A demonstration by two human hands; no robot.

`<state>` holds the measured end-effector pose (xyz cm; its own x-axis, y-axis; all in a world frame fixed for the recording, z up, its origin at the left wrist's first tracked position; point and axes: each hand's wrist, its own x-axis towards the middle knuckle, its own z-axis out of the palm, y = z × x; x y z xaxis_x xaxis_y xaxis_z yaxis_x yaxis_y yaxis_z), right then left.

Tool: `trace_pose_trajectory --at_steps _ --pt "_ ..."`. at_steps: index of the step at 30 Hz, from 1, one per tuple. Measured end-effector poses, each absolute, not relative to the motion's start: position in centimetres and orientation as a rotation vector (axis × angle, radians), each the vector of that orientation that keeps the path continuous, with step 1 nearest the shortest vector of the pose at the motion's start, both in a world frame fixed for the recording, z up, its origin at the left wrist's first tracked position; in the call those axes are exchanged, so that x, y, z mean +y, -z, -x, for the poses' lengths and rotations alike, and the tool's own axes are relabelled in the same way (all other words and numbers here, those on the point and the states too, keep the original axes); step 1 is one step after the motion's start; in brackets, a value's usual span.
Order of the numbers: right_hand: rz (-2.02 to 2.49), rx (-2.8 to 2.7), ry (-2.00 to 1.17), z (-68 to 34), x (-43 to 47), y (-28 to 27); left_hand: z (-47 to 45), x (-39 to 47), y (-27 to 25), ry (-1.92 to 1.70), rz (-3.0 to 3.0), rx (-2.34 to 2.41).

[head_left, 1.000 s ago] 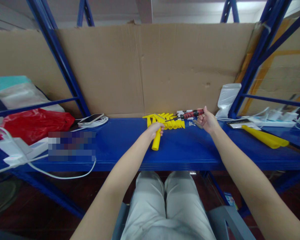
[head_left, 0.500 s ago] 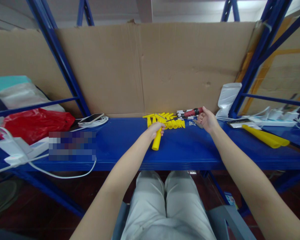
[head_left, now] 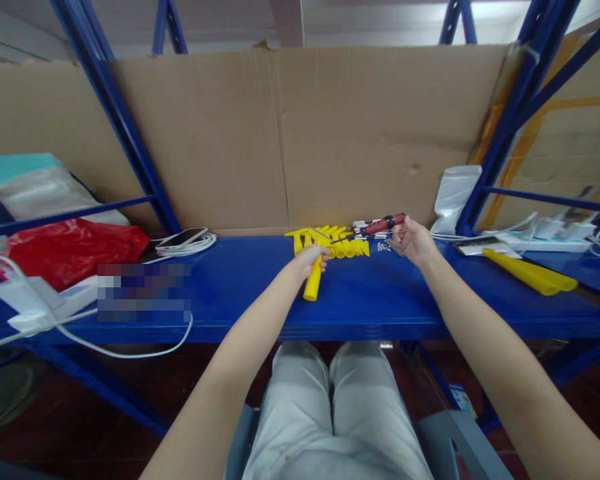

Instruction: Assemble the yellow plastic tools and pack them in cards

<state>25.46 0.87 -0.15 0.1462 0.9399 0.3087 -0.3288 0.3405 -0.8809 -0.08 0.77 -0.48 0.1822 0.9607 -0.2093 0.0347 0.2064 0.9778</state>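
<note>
“While you look at the yellow tube (head_left: 311, 285), where is it?”

“It is in the left hand (head_left: 314, 261), over the blue table (head_left: 240, 280), in front of a bunch of yellow pieces (head_left: 349, 249). The fingers are curled around it.”

“And the right hand (head_left: 413, 239)?”

“It pinches the back end of one red and black screwdriver (head_left: 380, 227). The thin rod points at the left hand. I can't tell if it touches the tube.”

“How many pieces are in the bunch?”

“They sit too close for me to count. Near them are some tiny bits (head_left: 383, 247) and black and white paper (head_left: 378, 235).”

“What about bags?”

“One red bag (head_left: 75, 250) is far on the left. One white bag (head_left: 457, 197) is by the right post (head_left: 497, 153). I can't tell what is in them.”

“What else can you count?”

“One phone (head_left: 187, 236) by a loop of white cord (head_left: 195, 246), and two long yellow cones (head_left: 530, 272) on the right.”
</note>
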Motion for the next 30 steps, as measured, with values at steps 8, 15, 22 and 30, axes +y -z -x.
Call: trace_pose_trajectory --at_steps 8,15,22,30 --pt "0.744 -0.985 -1.026 -25.42 0.89 0.12 0.05 1.07 0.60 -0.878 -1.150 1.191" --pt "0.831 -0.986 -1.053 -25.61 1.12 0.25 0.10 0.93 0.46 -0.894 -1.136 1.198" --pt "0.884 -0.983 -1.089 -25.60 1.12 0.31 0.04 0.59 0.33 -0.919 -1.122 1.179" --pt "0.864 -1.014 -1.056 -25.24 0.23 -0.08 0.09 0.61 0.36 -0.919 -1.132 1.185"
